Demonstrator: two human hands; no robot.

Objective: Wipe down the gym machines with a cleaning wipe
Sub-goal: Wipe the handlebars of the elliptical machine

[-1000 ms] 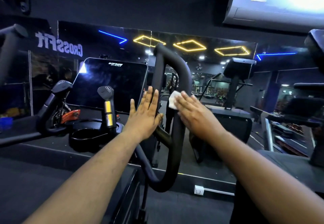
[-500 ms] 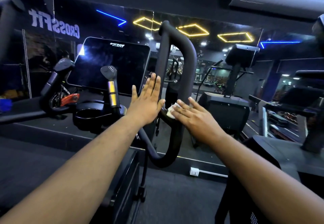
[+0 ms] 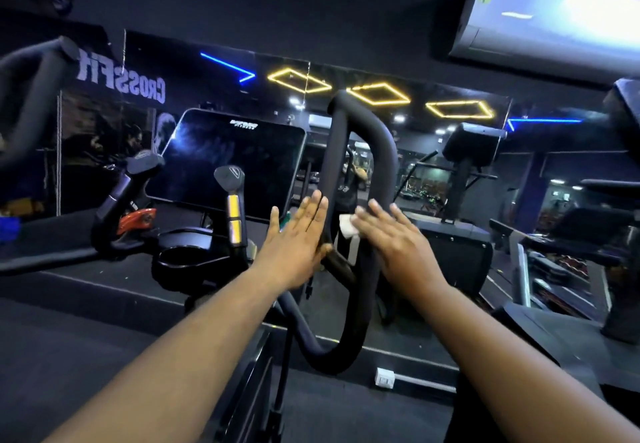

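Note:
A black looped handlebar (image 3: 379,151) of a gym machine stands in front of me. My right hand (image 3: 398,245), fingers straight, presses a white cleaning wipe (image 3: 348,226) flat against the right limb of the loop. My left hand (image 3: 298,241) lies flat with straight fingers against the left limb of the same loop. Most of the wipe is hidden under my right fingers.
The machine's dark console screen (image 3: 228,168) is to the left, with two grip levers (image 3: 232,207) and a cup holder (image 3: 183,259) below it. A mirror wall (image 3: 433,113) lies ahead. Another machine (image 3: 471,151) stands right, an air conditioner (image 3: 554,23) above.
My right hand has slid the wipe back up the right limb of the loop after dipping lower half a second ago. My left hand stays flat on the left limb.

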